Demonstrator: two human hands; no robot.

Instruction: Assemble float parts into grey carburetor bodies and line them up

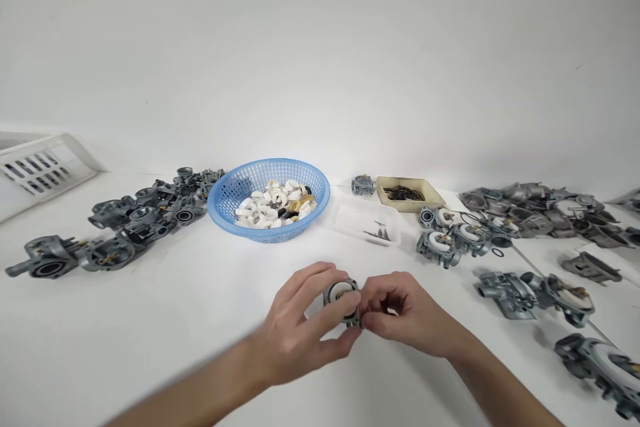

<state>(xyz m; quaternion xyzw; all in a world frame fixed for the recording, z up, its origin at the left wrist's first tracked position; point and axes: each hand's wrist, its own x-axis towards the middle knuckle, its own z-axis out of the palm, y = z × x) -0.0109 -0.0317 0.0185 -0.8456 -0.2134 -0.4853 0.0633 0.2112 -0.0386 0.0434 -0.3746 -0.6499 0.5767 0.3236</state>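
- Nearest me, the left hand (300,330) has its thumb and fingers wrapped about a small metal body (336,289) with a white ring-shaped insert, keeping it above the white table (200,333).
- The right hand (405,313) is curled in at that body's right edge, thumb and forefinger drawn together there; I cannot tell whether they grip the edge or some tiny piece.
- Off to the right, similar metal bodies with white inserts (607,357) run back along the tabletop.
- Over on the left lies a cluster of grey metal bodies (145,215).
- Beyond the hands stands a blue basket (219,203) with white curved pieces (273,205) heaped inside.
- Beside it, a shallow translucent tray (347,217) carries a few dark slender pieces (383,234).
- Farther back, a cream box (436,201) contains thin dark rings (404,193).
- Behind everything rises a pale wall (320,47).
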